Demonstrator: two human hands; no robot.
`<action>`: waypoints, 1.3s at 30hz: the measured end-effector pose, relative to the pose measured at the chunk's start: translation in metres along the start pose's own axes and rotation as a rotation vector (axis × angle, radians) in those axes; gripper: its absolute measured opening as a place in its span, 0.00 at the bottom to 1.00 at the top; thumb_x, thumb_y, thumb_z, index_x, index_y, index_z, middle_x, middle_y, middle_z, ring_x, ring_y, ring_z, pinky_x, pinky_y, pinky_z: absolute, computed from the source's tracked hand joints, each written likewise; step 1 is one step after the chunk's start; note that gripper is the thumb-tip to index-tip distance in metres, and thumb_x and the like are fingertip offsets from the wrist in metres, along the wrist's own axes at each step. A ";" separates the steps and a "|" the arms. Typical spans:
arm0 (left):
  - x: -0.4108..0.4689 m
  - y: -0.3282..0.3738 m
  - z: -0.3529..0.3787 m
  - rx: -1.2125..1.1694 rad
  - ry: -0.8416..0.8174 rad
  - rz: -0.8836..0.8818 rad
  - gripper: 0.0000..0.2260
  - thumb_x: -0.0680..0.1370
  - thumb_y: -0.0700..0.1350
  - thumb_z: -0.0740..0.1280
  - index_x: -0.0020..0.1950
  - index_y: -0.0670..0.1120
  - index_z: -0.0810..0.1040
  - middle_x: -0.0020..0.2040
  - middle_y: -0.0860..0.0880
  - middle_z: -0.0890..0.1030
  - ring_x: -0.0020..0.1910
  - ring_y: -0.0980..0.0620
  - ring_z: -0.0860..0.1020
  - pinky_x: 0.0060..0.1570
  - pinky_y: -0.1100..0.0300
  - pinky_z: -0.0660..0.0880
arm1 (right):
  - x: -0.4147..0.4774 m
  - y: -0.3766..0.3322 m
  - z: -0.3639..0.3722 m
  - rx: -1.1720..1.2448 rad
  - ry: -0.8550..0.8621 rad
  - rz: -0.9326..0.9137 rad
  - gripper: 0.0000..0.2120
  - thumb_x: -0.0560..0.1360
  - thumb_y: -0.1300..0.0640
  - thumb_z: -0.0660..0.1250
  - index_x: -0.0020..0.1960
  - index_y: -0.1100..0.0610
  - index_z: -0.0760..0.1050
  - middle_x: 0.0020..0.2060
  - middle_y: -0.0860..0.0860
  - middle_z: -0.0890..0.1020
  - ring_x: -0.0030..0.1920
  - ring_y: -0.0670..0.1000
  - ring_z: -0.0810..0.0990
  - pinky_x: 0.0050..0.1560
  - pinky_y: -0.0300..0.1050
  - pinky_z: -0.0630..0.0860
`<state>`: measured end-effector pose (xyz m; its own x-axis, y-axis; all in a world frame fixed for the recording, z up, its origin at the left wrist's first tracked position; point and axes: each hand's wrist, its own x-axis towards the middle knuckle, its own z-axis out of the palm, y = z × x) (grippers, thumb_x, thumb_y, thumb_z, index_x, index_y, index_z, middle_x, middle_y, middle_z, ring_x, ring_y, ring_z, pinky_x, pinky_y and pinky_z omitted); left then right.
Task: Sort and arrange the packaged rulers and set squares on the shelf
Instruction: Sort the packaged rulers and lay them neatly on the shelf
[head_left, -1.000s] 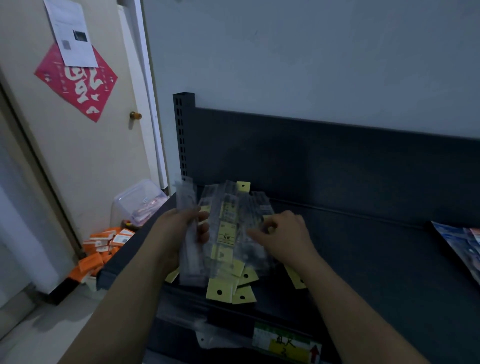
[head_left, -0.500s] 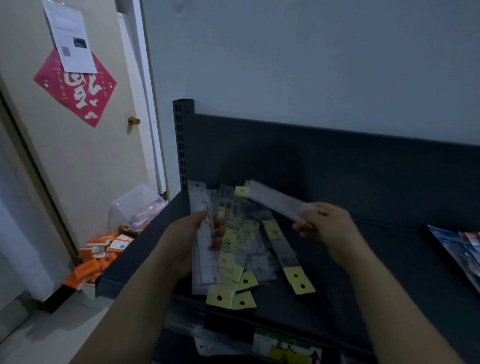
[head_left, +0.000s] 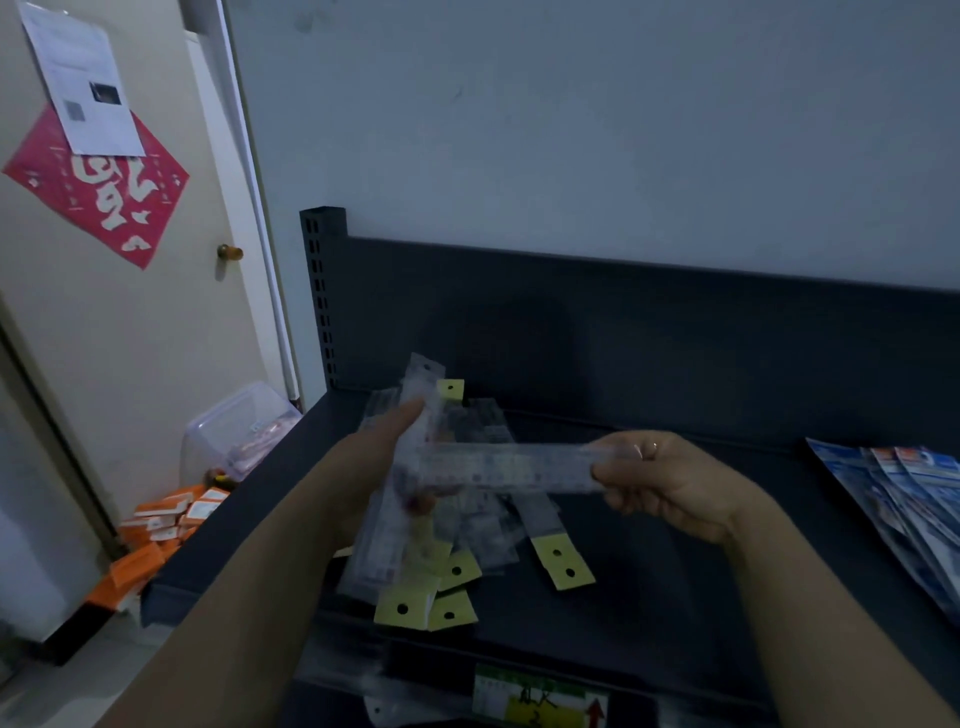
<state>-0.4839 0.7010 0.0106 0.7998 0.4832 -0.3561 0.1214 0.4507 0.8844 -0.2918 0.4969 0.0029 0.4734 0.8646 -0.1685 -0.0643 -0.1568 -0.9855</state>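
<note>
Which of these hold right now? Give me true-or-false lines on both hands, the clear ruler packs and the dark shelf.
1. The right hand pinches one clear plastic-wrapped ruler, held roughly level. True.
2. The left hand is empty. False: it grips a bundle of clear ruler packs.
3. On the dark metal shelf lie loose packs with yellow card headers. True.
4. The blue printed packets lie at the shelf's left end. False: they lie at its right end.
</note>
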 end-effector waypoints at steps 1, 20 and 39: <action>-0.003 -0.001 0.004 0.040 -0.068 -0.031 0.21 0.76 0.55 0.65 0.56 0.39 0.76 0.37 0.41 0.84 0.28 0.46 0.81 0.26 0.60 0.75 | 0.001 -0.001 0.001 -0.018 0.005 -0.012 0.17 0.65 0.63 0.75 0.53 0.62 0.80 0.37 0.54 0.80 0.31 0.48 0.76 0.31 0.36 0.74; -0.003 -0.021 -0.007 -0.083 -0.141 -0.096 0.15 0.76 0.39 0.62 0.59 0.32 0.74 0.37 0.41 0.80 0.29 0.50 0.77 0.26 0.61 0.76 | 0.055 0.003 0.056 -0.293 0.225 -0.069 0.15 0.73 0.58 0.72 0.58 0.60 0.75 0.49 0.56 0.82 0.43 0.49 0.80 0.40 0.37 0.78; 0.000 -0.023 -0.037 -0.381 -0.049 -0.011 0.09 0.77 0.42 0.58 0.51 0.39 0.75 0.37 0.45 0.77 0.30 0.52 0.75 0.25 0.62 0.74 | 0.044 0.007 0.051 -0.055 0.429 -0.123 0.02 0.76 0.65 0.65 0.45 0.64 0.75 0.36 0.57 0.81 0.33 0.50 0.81 0.34 0.42 0.79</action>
<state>-0.5082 0.7188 -0.0212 0.8278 0.4446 -0.3421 -0.0898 0.7070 0.7014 -0.3167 0.5581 -0.0124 0.7969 0.6039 -0.0160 0.0566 -0.1009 -0.9933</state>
